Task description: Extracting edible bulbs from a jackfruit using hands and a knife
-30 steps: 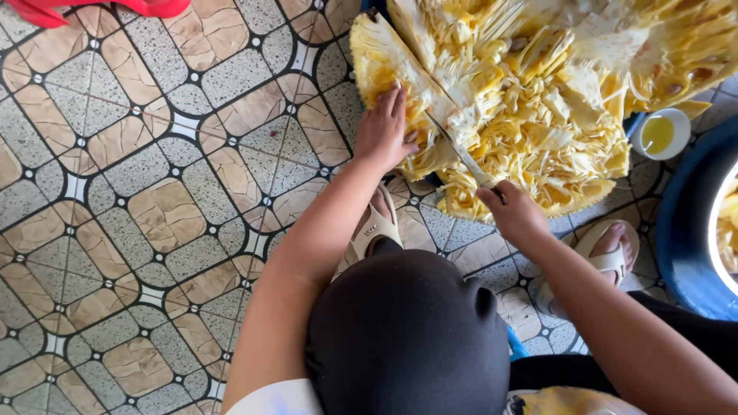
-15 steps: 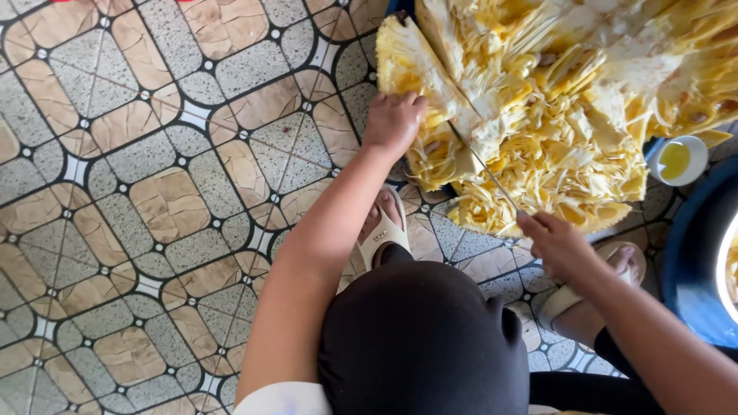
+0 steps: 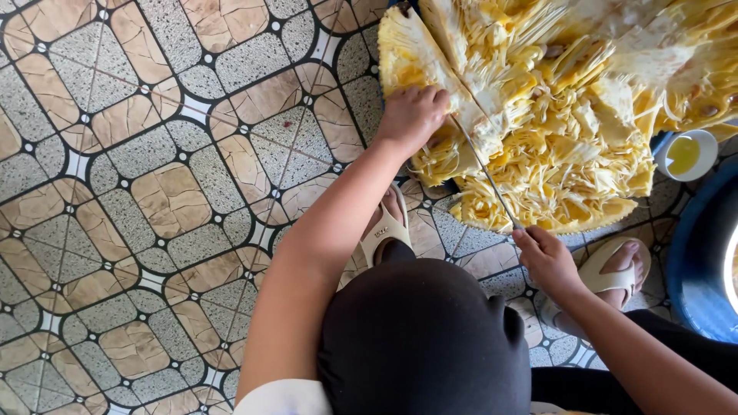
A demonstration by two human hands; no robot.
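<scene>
Jackfruit (image 3: 569,115), already opened, is being gripped by the closed left hand (image 3: 411,115); a knife (image 3: 484,169), clasped in the right hand (image 3: 547,257), is being drawn through the near left section, much uncut.

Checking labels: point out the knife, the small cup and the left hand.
knife (image 3: 483,170), head view, mid blade.
small cup (image 3: 709,157), head view, white rim.
left hand (image 3: 411,117), head view, back of hand.
</scene>
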